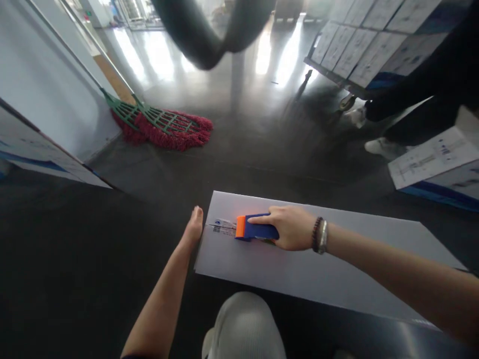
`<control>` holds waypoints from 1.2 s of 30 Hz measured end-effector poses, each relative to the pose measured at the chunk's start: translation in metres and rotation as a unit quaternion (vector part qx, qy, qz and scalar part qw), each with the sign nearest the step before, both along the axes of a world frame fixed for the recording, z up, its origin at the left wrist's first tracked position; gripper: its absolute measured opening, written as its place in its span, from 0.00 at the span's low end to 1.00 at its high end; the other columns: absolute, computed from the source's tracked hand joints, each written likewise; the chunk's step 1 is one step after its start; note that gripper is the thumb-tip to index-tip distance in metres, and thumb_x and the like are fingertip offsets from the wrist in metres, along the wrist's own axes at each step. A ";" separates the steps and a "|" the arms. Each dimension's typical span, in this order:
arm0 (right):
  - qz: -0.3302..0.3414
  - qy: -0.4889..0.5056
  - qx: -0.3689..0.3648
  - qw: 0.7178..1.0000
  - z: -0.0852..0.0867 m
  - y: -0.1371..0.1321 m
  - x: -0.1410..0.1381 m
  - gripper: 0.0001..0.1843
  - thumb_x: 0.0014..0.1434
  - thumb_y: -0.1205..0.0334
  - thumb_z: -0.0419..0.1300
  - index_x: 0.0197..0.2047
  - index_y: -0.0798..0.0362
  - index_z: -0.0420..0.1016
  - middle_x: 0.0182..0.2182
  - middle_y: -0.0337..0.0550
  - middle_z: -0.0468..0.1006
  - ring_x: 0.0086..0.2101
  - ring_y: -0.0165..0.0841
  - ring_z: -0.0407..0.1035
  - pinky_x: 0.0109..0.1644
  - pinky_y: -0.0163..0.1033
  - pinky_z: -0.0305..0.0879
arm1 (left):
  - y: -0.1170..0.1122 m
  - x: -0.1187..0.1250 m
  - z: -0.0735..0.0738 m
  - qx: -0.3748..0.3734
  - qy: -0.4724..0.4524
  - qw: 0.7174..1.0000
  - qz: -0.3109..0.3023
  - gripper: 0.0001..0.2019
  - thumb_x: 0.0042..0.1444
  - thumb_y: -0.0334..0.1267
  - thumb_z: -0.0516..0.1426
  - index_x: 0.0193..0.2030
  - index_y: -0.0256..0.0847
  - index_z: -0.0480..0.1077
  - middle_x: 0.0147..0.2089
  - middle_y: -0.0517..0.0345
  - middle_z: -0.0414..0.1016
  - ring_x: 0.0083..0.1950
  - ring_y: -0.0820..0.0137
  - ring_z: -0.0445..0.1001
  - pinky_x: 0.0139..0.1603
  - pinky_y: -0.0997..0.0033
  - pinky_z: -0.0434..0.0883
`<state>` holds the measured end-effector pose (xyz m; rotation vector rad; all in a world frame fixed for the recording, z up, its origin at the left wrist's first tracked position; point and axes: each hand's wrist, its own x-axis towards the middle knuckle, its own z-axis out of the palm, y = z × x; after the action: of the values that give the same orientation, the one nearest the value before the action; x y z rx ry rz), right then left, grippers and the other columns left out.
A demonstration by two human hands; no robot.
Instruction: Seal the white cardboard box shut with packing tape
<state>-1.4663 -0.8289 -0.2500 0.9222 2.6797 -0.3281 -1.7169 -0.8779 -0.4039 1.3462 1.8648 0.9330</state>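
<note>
Apparently, we have the long white carton (299,276) closed, its seam (223,227) looking unsealed at the left end; whether the rest is taped, we cannot tell. Our right hand (294,227) grips the tape dispenser (259,231) atop it, orange end leftward, long axis along the carton. Our left hand (193,227) stands flat, empty, beside the carton's left end.

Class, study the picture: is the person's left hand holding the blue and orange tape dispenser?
No, the right hand grips the tape dispenser over the white box, while the left hand is at the box's end.
</note>
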 end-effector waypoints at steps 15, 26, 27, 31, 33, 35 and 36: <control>-0.010 -0.040 -0.033 0.999 0.003 0.004 0.213 0.42 0.45 0.71 0.58 0.63 0.34 0.59 0.36 0.48 0.73 0.29 0.39 0.70 0.25 0.35 0.49 | 0.033 0.136 0.029 0.027 0.426 0.899 -0.099 0.46 0.59 0.62 0.30 0.65 0.18 0.53 0.67 0.27 0.48 0.70 0.47 0.46 0.67 0.44 0.51; -0.074 -0.046 -0.016 0.996 -0.012 -0.007 0.377 0.48 0.40 0.78 0.57 0.62 0.32 0.60 0.31 0.43 0.70 0.24 0.31 0.64 0.23 0.32 0.49 | 0.042 0.239 0.023 0.091 0.418 0.891 -0.151 0.36 0.63 0.56 0.36 0.65 0.27 0.56 0.68 0.36 0.53 0.70 0.52 0.48 0.67 0.45 0.51; -0.075 -0.041 -0.012 0.996 -0.012 -0.007 0.385 0.48 0.40 0.78 0.58 0.62 0.32 0.60 0.30 0.42 0.69 0.24 0.31 0.64 0.23 0.33 0.50 | 0.043 0.247 0.023 0.094 0.420 0.891 -0.147 0.37 0.63 0.57 0.36 0.65 0.27 0.56 0.67 0.34 0.53 0.70 0.51 0.48 0.67 0.44 0.51; -0.066 -0.027 -0.009 0.997 -0.013 -0.003 0.389 0.43 0.42 0.74 0.60 0.60 0.32 0.64 0.31 0.44 0.70 0.27 0.35 0.66 0.25 0.34 0.51 | 0.056 0.335 0.021 0.098 0.411 0.883 -0.204 0.38 0.62 0.58 0.38 0.66 0.26 0.53 0.68 0.32 0.50 0.70 0.51 0.46 0.67 0.44 0.51; -0.065 -0.020 -0.007 0.998 -0.014 -0.001 0.384 0.43 0.42 0.72 0.62 0.60 0.32 0.64 0.32 0.45 0.71 0.28 0.36 0.67 0.25 0.34 0.52 | 0.061 0.385 0.018 0.103 0.395 0.873 -0.266 0.35 0.63 0.56 0.39 0.67 0.29 0.51 0.69 0.37 0.49 0.71 0.53 0.45 0.68 0.46 0.51; -0.060 -0.004 -0.009 0.998 -0.016 0.001 0.384 0.44 0.42 0.72 0.63 0.61 0.33 0.62 0.33 0.45 0.71 0.29 0.36 0.66 0.26 0.34 0.52 | 0.061 0.416 0.017 0.127 0.381 0.871 -0.282 0.32 0.64 0.52 0.39 0.67 0.30 0.50 0.69 0.38 0.50 0.71 0.55 0.45 0.68 0.48 0.52; -0.056 0.007 -0.013 0.998 -0.018 0.002 0.389 0.44 0.43 0.72 0.64 0.62 0.34 0.61 0.33 0.45 0.71 0.29 0.35 0.66 0.26 0.34 0.53 | 0.060 0.422 0.017 0.143 0.376 0.871 -0.283 0.30 0.65 0.50 0.40 0.67 0.30 0.49 0.69 0.38 0.51 0.71 0.56 0.45 0.68 0.49 0.52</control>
<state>-1.0776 -0.8272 -0.2681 1.0689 2.6356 -0.3945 -1.2949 -0.8178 -0.3866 2.5339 1.6666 0.3874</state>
